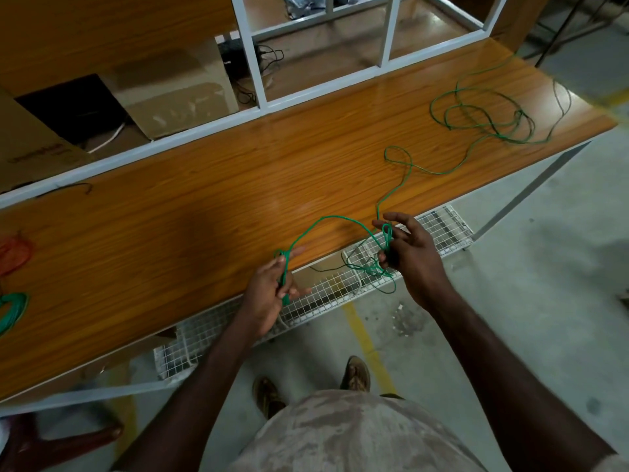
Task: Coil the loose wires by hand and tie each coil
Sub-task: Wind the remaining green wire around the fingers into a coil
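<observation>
- Head view, looking down on an orange wood-grain table [204, 206] running from 8 o'clock to 2 o'clock.
- At centre, slightly toward 5 o'clock: left hand [269, 294] clenched around a short bundle of green wire [332, 218], strands gripped upright between thumb and fingers at the table's near edge.
- Just right of centre, toward 4 o'clock: right hand [408, 253] pinching a small loop of the same green wire between thumb and forefinger, other fingers spread.
- Between the two hands: an arc of the wire bowed over the table edge; slack loops hanging below the right hand against a white wire-mesh tray [439, 223] under the table.
- From the right hand toward 2 o'clock: wire trailing across the tabletop into a loose green tangle [476, 114], mixed with a thin dark wire [561, 100].
- At 9 o'clock, on the table's left end: an orange coil [15, 253] and below it a green coil [13, 310], both cut by the frame.
- At 11 o'clock, behind the table: cardboard boxes [177, 93] and a white metal frame [252, 52].
</observation>
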